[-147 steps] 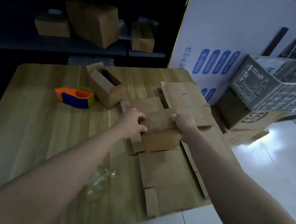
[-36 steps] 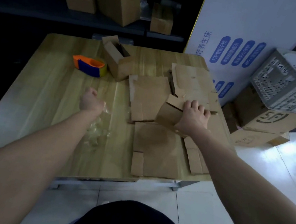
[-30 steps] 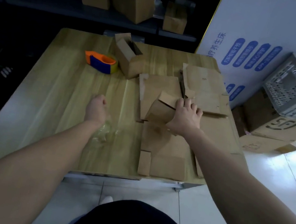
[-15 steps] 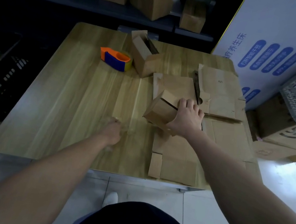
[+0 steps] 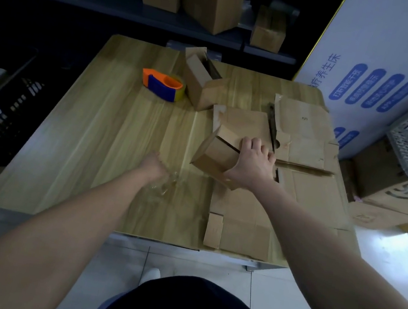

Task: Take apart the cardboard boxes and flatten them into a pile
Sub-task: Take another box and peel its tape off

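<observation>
Pressure from above, spread along the seam, would likely have collapsed the small box [image 5: 220,151] evenly. It sat on the flattened cardboard pile [image 5: 298,142], gripped at its near side by the right hand [image 5: 253,162]. Left of the box, the left hand [image 5: 154,166] was clenched beside crumpled clear tape [image 5: 165,187].

At frame centre the right hand [image 5: 254,164] grips a small cardboard box [image 5: 217,154], tilted over the flattened cardboard sheets [image 5: 302,135] on the tabletop [image 5: 88,136]. The left hand [image 5: 154,166] rests closed on crumpled clear tape [image 5: 165,188]. Toward the upper middle, an orange-and-blue tape dispenser [image 5: 163,85] sits just beside an open box [image 5: 201,79].
</observation>
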A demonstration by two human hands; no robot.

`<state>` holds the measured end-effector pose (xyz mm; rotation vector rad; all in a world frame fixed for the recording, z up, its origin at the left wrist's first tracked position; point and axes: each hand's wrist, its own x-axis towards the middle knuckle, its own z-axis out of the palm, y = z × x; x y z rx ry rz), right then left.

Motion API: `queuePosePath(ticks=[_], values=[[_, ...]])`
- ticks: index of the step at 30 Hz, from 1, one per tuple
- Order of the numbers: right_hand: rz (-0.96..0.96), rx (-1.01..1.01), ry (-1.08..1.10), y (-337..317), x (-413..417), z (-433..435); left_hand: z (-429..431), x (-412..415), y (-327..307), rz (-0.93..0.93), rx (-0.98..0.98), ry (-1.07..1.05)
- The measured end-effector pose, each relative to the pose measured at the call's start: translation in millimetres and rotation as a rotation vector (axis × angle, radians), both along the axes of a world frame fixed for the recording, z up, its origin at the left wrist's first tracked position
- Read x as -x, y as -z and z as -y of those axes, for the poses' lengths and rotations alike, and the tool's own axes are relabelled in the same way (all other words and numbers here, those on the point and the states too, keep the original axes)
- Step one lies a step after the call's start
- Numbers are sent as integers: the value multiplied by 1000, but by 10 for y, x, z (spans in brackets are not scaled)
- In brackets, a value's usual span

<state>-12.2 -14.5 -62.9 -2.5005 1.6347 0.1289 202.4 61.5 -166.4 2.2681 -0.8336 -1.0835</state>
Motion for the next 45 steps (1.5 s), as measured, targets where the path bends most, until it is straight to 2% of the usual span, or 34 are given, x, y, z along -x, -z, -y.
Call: queuePosePath(ticks=[4, 7, 9, 11, 14, 17, 20, 23, 25, 30, 34, 40, 43, 45], values=[[14, 2, -16, 9, -20, -19, -4, -20, -61, -19, 109, -168], [18, 4, -15, 5, -16, -16, -38, 17, -187, 211, 119, -125], [27, -7, -5, -2, -4, -6, -36, 71, -320, 315, 205, -65], [54, -28, 25, -14, 19, 5, 9, 177, -487, 230, 307, -24], [117, -100, 104, -29, 75, 26, 127, 407, -757, -66, 416, 24], [145, -200, 166, -15, 172, 50, 259, 624, -931, -338, 399, 75], [207, -315, 209, 70, 304, 52, 354, 788, -892, -350, 341, 128], [467, -549, 263, 130, 462, 23, 375, 932, -799, -347, 347, 144], [618, -623, 301, 135, 555, -17, 383, 1012, -796, -366, 372, 134], [624, -446, 257, 121, 671, -60, 451, 1128, -865, -388, 395, 138], [753, -445, 299, 49, 716, -39, 437, 1155, -933, -481, 387, 114], [718, -285, 318, -73, 700, 10, 477, 1189, -1083, -548, 298, 138], [661, -197, 263, -163, 644, 35, 539, 1195, -1186, -495, 235, 143], [612, -154, 227, -223, 578, 54, 598, 1216, -1242, -379, 168, 200]])
